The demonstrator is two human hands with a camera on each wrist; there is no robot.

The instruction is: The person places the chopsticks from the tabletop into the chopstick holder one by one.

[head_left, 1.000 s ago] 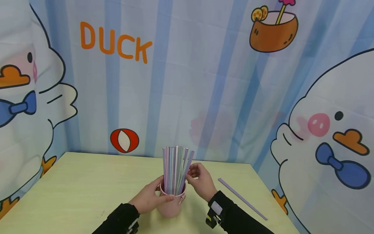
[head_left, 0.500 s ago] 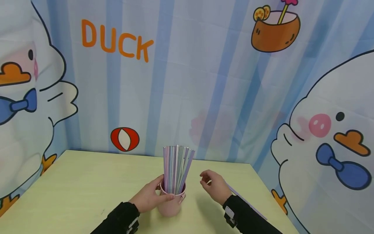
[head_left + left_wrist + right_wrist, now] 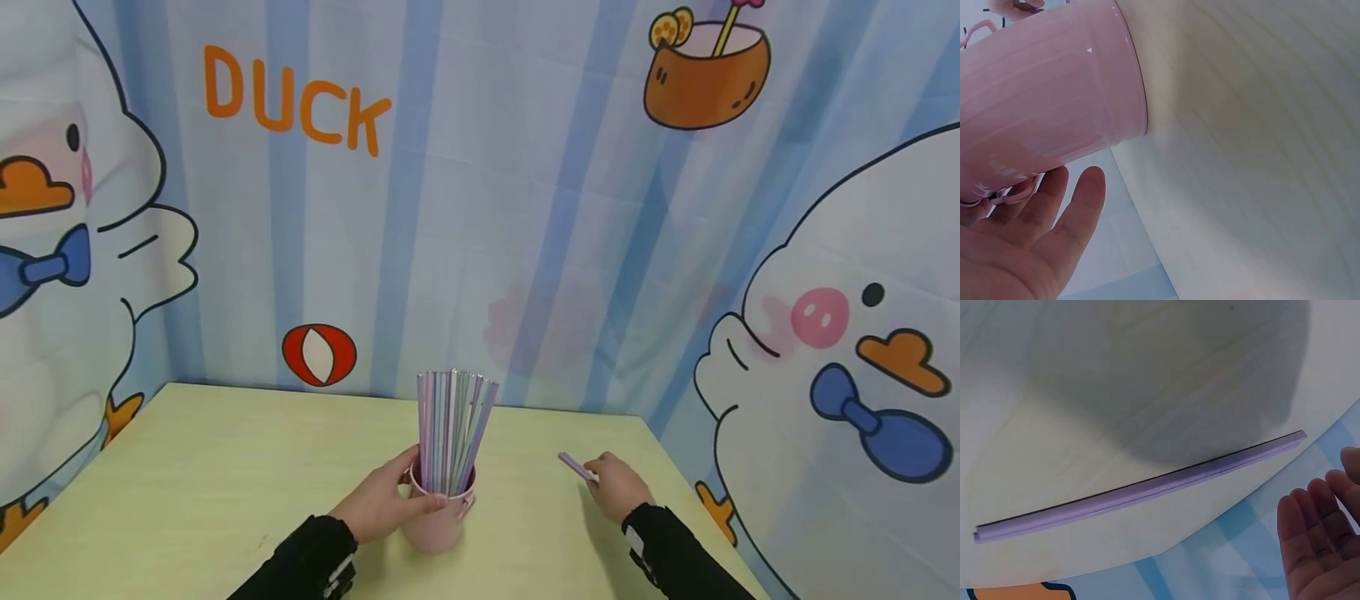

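Note:
A pink cup [image 3: 435,532] with small loop handles stands upright on the table, packed with pale purple, pink and clear straws [image 3: 453,433]. My left hand [image 3: 386,500] holds the cup, thumb across the front below the rim; in the left wrist view its fingers [image 3: 1079,215] lie along the cup's side. To the right, my right hand [image 3: 618,487] hovers over a loose purple straw [image 3: 576,467], which may be two side by side. The right wrist view shows that straw [image 3: 1141,492] flat on the table, apart from the loosely bent fingers [image 3: 1297,544].
The pale wooden table [image 3: 262,467] ends at a back edge before a blue-striped curtain [image 3: 480,208] printed with ducks. The curtain also stands close along the right side of the table.
My right hand has left the straws at the cup and moved right, to above the loose straw. My left hand and the cup stay in place.

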